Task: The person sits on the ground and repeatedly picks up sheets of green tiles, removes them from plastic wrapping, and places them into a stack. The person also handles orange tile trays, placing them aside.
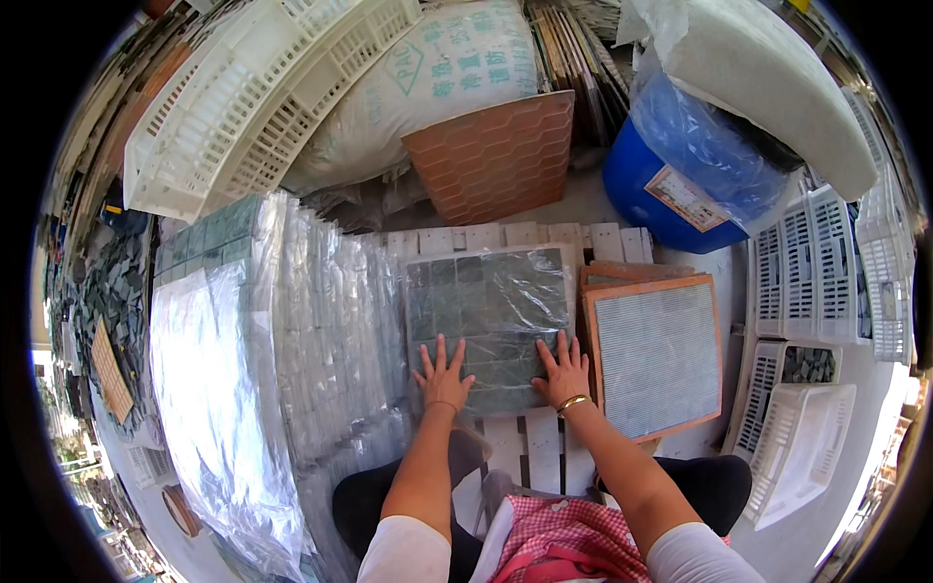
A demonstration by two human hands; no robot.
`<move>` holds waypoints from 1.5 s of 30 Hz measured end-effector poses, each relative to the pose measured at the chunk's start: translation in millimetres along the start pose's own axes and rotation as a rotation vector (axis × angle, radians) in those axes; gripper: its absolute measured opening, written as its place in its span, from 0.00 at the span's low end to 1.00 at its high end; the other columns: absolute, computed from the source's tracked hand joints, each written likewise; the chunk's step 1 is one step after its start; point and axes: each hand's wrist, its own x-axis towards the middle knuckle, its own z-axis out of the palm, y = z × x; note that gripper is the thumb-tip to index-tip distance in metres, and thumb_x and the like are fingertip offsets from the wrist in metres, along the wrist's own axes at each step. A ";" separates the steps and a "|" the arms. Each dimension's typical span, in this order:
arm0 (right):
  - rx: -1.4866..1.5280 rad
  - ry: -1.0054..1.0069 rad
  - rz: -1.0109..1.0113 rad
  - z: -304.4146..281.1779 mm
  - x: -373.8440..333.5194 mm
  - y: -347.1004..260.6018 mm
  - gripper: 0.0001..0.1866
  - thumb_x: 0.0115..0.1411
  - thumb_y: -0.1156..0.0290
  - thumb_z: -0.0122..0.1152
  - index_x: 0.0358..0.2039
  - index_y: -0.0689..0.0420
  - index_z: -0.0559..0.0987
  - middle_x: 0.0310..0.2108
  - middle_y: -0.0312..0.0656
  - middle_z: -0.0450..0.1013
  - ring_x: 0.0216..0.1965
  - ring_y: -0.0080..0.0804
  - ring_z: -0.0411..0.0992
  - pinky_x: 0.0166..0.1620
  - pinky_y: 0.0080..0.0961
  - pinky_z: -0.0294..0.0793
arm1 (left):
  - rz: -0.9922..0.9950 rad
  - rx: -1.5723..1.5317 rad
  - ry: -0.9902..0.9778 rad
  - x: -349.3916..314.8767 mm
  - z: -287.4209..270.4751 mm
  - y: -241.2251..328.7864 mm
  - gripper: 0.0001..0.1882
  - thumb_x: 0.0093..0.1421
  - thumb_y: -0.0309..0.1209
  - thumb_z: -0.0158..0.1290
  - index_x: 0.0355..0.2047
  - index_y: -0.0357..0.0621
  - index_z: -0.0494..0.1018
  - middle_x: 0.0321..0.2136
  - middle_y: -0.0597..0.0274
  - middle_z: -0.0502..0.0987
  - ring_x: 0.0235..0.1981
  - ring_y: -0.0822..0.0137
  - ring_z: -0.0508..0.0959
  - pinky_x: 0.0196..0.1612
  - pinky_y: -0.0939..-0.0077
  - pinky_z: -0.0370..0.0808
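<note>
Resting palms down, both hands lie on a sheet of dark green tiles [486, 309] under clear plastic, directly in front of the seated person. The left hand [444, 379] touches it toward seven o'clock from the sheet's middle, the right hand [564, 374] at about four, near the edge. Each is opened flat with fingers spread, and neither has closed on anything. A gold bangle [573, 403] circles the right wrist.

The sheet lies over pale slats [542, 449], which show beyond its twelve and six o'clock sides; whether it bears on them directly I cannot tell from where I stand. The plastic is creased and throws back glare.

At nine o'clock, close beside the sheet, stands a long row of plastic-wrapped tile sheets [335, 321]. At three, just beside it, a grey ribbed panel [656, 360] in an orange frame tops a small pile, set slightly askew.

Farther out at twelve, a brown board [501, 160] with a hexagon pattern leans at a tilt, a pale sack [437, 73] behind it. A blue bucket [641, 185] lined with clear plastic stands between one and two. White crates [248, 107] lie between ten and eleven; another white crate [802, 452] sits near four.
</note>
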 end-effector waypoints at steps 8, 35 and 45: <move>0.331 0.267 0.039 -17.9 -8.7 38.3 0.28 0.45 0.66 0.58 0.48 0.54 0.64 0.53 0.52 0.53 0.51 0.52 0.55 0.52 0.40 0.56 | -0.051 0.002 -0.043 1.2 -0.6 -2.4 0.38 0.47 0.40 0.53 0.56 0.74 0.46 0.60 0.69 0.34 0.60 0.50 0.35 0.52 0.37 0.45; 0.138 0.086 1.118 -74.9 -51.7 276.6 0.39 0.33 0.50 0.68 0.42 0.59 0.64 0.42 0.45 0.62 0.44 0.41 0.62 0.45 0.33 0.63 | 0.384 -0.328 0.205 -34.3 -72.8 115.6 0.39 0.44 0.26 0.53 0.56 0.46 0.49 0.58 0.48 0.36 0.57 0.46 0.47 0.55 0.63 0.52; 0.374 0.210 0.979 -67.3 -59.8 302.0 0.25 0.43 0.62 0.63 0.41 0.58 0.68 0.34 0.50 0.70 0.38 0.44 0.68 0.41 0.34 0.68 | 0.359 -0.396 0.179 -85.1 -78.9 117.2 0.32 0.46 0.26 0.51 0.53 0.42 0.55 0.58 0.46 0.42 0.54 0.50 0.56 0.48 0.65 0.62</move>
